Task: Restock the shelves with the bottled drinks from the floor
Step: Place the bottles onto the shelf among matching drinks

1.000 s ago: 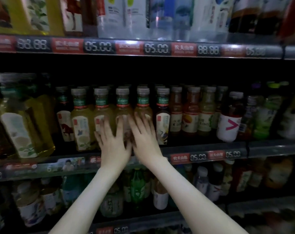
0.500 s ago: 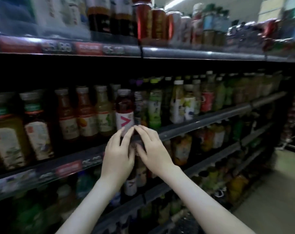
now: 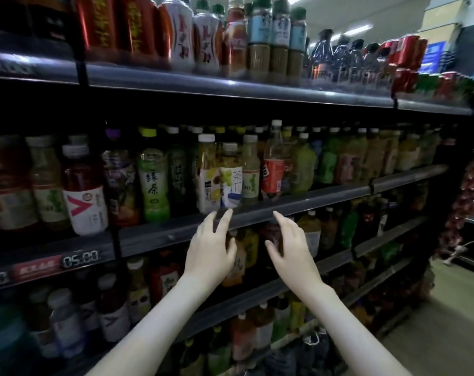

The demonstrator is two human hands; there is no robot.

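Two spread, empty hands, left hand point(image 3: 211, 249) and right hand point(image 3: 292, 249), hover at the dark metal shelf point(image 3: 325, 198). I judge them positioned to straighten the white-labelled plastic tea bottle point(image 3: 231, 177) at its front edge.

Single view — head-worn, wide-angle, close to the shelves point(image 3: 284, 204). Faces them at a slant: near end at left, far end receding right beside the floor point(image 3: 447, 321). Left hand point(image 3: 211, 251) and right hand point(image 3: 292, 248) show at bottom centre.
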